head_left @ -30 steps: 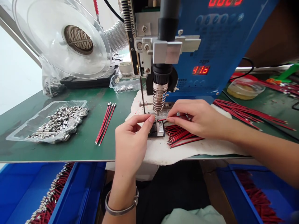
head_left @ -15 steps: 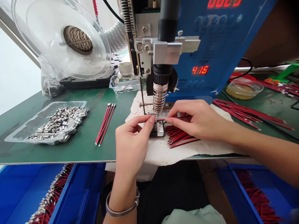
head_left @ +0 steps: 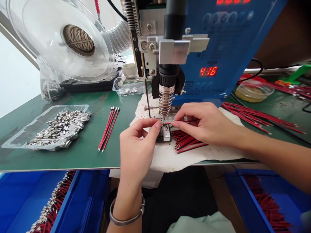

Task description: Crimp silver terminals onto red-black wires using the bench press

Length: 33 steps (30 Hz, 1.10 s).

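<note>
At frame centre, the right hand's [head_left: 206,124] fingers are pinching a red wire [head_left: 167,123], which is running roughly left-right below the nozzle [head_left: 166,100]. Just left of it, the left hand's [head_left: 137,142] fingertips are nearly meeting; I cannot tell what they are holding.

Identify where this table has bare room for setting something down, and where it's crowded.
Bare table: between the parts tray and small wire group, and in front of that tray. Crowded: around the nozzle, left hand, right hand and wire pile.
</note>
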Tool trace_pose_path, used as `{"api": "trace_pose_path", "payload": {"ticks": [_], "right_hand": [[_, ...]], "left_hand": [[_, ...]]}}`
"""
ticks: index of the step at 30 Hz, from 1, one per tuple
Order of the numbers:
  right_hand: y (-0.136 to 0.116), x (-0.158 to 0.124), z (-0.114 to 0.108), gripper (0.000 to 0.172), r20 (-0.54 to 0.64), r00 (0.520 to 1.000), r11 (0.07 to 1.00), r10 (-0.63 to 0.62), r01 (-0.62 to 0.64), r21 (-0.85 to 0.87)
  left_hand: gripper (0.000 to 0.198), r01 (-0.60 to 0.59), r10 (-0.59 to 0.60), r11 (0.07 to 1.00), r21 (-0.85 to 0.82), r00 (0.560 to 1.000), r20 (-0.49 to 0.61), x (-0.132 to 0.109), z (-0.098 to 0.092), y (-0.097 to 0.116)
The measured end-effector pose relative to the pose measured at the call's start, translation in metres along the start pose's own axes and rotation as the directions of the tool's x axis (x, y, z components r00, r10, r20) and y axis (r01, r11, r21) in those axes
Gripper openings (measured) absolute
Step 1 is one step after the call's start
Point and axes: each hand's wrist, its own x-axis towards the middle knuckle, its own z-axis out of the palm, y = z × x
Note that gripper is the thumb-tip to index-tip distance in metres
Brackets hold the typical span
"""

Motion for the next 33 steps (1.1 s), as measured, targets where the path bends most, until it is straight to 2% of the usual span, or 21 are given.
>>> {"api": "trace_pose_path", "payload": {"ticks": [18, 33], "right_hand": [[-0.003, 0.001, -0.005, 0.015, 0.003, 1.000, 1.000, 0.021, -0.021, -0.009], [-0.002, 0.000, -0.012, 0.014, 0.054, 0.994, 0.995, -0.097, 0.095, 0.038]], "left_hand": [[0.024, 0.020, -0.020, 0.999, -0.036, 1.000, 0.000, 0.000, 0.002, 0.003], [0.022, -0.016, 0.015, 0.999, -0.034, 1.000, -0.013, 0.000, 0.001, 0.001]]}}
